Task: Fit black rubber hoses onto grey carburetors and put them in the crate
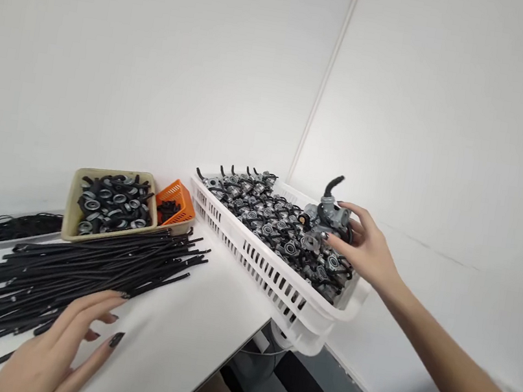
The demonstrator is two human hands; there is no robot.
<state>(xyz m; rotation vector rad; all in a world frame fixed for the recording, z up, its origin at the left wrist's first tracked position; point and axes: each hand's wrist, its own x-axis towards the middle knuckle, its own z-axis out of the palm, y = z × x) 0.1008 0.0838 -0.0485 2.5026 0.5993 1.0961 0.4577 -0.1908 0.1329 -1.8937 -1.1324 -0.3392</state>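
My right hand (358,240) grips a small grey metal carburetor (326,215) with a black rubber cap and cable boot on top. It is held just above a white slotted plastic basket (262,258), where many similar carburetors (267,229) lie packed in rows. My left hand (67,340) hovers over the white table, fingers bent and apart, with nothing in it. Beside and behind that hand lies a loose pile of black rubber hoses (98,266). Part of the carburetor's right side is covered by my right fingers.
A cream tray (72,200) holds black caps with metal rings. Against it leans an orange basket (186,201) with small black parts. Thin black cords (15,228) lie at the far left. The white basket overhangs the table edge (221,365); white walls rise behind.
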